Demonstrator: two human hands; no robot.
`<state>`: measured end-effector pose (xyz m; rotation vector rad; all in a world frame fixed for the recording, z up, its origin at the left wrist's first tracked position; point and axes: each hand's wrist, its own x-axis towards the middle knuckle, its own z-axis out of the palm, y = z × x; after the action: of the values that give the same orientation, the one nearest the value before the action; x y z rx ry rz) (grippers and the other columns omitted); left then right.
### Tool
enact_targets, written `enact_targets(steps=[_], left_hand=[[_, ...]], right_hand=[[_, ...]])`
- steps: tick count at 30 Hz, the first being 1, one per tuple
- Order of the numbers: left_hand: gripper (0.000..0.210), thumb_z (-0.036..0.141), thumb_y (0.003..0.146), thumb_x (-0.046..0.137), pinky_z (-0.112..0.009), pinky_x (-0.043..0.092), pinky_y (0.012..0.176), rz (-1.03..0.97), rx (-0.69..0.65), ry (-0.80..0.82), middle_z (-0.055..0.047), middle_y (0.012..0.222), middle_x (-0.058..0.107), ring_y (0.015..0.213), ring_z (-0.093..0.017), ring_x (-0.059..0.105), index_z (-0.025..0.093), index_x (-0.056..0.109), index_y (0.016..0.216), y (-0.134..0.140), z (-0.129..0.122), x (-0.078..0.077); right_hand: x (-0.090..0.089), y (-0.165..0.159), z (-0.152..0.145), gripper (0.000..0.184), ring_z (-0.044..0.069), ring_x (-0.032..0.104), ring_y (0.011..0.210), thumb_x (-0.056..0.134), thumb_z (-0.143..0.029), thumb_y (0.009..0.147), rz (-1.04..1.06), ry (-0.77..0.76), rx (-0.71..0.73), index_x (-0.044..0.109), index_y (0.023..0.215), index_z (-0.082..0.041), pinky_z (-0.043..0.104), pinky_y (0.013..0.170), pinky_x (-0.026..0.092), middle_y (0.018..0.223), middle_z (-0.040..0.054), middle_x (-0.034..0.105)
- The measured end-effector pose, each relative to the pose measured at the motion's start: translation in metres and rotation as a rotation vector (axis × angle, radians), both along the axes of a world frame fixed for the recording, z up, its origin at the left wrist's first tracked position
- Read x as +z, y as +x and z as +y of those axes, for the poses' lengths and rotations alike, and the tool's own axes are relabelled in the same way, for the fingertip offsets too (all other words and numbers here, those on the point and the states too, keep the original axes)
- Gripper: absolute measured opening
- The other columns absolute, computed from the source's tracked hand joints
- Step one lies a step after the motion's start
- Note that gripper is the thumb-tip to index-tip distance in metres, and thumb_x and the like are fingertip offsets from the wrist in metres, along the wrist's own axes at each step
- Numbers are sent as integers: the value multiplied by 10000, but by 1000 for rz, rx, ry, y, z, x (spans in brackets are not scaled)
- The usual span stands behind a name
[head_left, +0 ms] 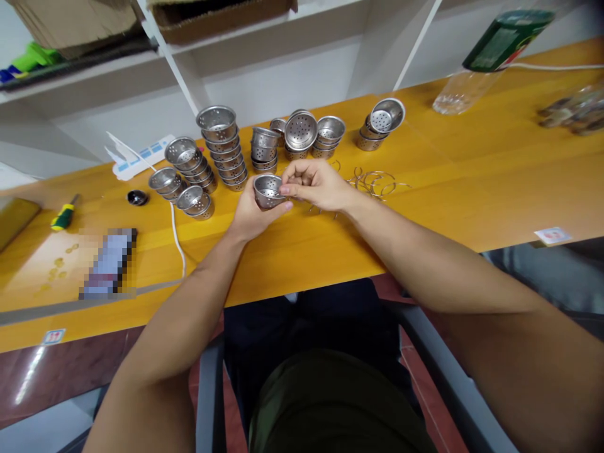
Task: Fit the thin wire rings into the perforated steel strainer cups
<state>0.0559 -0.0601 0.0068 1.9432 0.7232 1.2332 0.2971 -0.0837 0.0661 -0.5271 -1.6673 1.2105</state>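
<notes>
Wrapped around a small perforated metal strainer cup (268,196), my left hand (255,212) keeps its opening facing up above the table. At the cup's right rim is my right hand (314,184), its thumb and fingers pinched together; whatever sits between them is too small to make out. Just right of that hand lies a loose heap of thin wire rings (377,184). Behind both hands stand stacks of similar cups, among them a tall stack (229,151) and a tilted cup (301,131) with its holed bottom showing.
More cups (189,160) are stacked to the left, near a small dark round cap (137,197). A white power strip (146,157), a phone (108,261) and a screwdriver (65,214) lie farther left. At the back right is a plastic bottle (491,60). White shelving (283,69) backs the table.
</notes>
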Motion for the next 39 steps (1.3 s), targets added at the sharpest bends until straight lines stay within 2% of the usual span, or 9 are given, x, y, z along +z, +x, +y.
enact_targets(steps=[5, 12, 21, 24, 27, 29, 32, 36, 39], left_hand=[[957, 955, 897, 1058, -463, 773, 1107, -2, 32, 34, -96, 1370, 854, 1234, -286, 893, 269, 672, 1441, 0, -1, 2], [944, 935, 907, 1065, -468, 758, 1127, 38, 22, 34, -104, 1390, 853, 1249, -291, 879, 270, 670, 1448, -2, -1, 7], [971, 967, 886, 1056, -414, 758, 1068, -11, 32, 42, -91, 1336, 856, 1193, -264, 884, 256, 702, 1445, 2, -2, 6], [1024, 969, 867, 1073, -447, 769, 1122, -32, 34, 46, -106, 1399, 848, 1260, -290, 892, 267, 684, 1503, 1, 6, -3], [1113, 986, 867, 1064, -494, 762, 1197, -73, 73, 85, -120, 1491, 821, 1323, -315, 890, 294, 620, 1618, -1, 18, -13], [1134, 991, 905, 1032, -516, 743, 1265, -93, 101, 117, -121, 1535, 796, 1378, -326, 883, 317, 569, 1692, -3, 25, -19], [1207, 977, 913, 1038, -531, 712, 1353, -75, 88, 158, -130, 1605, 760, 1496, -357, 857, 348, 492, 1788, -6, 30, -24], [1327, 965, 869, 1080, -556, 709, 1382, -60, 16, 185, -159, 1738, 689, 1604, -396, 812, 398, 399, 1857, -2, 27, -22], [1341, 939, 886, 1087, -569, 732, 1346, -67, -7, 169, -162, 1893, 569, 1707, -413, 742, 480, 326, 1890, 2, 23, -20]], right_hand=[[-1, -2, -1, 719, 140, 525, 682, 1213, -808, 843, -7, 16, -28, 798, 990, -239, 309, 665, 490, 763, -52, 661], [-3, 0, 3, 720, 143, 609, 722, 1250, -765, 807, -9, 5, 18, 817, 979, -216, 299, 706, 544, 820, -19, 741], [0, 0, -1, 765, 153, 544, 710, 1198, -878, 808, -27, 12, -1, 807, 963, -239, 326, 715, 543, 791, -31, 694], [0, 1, -4, 774, 183, 565, 756, 1173, -912, 821, -59, 67, -102, 849, 1100, -267, 346, 708, 547, 887, -7, 717], [-2, 5, -5, 819, 201, 609, 820, 1117, -967, 858, -126, 184, -309, 895, 1271, -296, 375, 717, 570, 1150, 55, 784], [-6, 7, -4, 781, 239, 693, 941, 1002, -1002, 970, -199, 271, -362, 934, 1295, -295, 417, 807, 634, 1337, 108, 798], [-14, 6, -4, 759, 356, 772, 1285, 874, -1007, 1079, -288, 372, -303, 983, 1331, -300, 530, 1057, 713, 1520, 161, 768], [-16, -2, -7, 702, 433, 732, 1540, 875, -954, 1111, -313, 444, -298, 1004, 1371, -315, 690, 1367, 623, 1574, 173, 772], [-4, 12, -3, 607, 459, 719, 1574, 933, -898, 1098, -315, 480, -409, 1002, 1339, -345, 764, 1438, 564, 1587, 159, 795]])
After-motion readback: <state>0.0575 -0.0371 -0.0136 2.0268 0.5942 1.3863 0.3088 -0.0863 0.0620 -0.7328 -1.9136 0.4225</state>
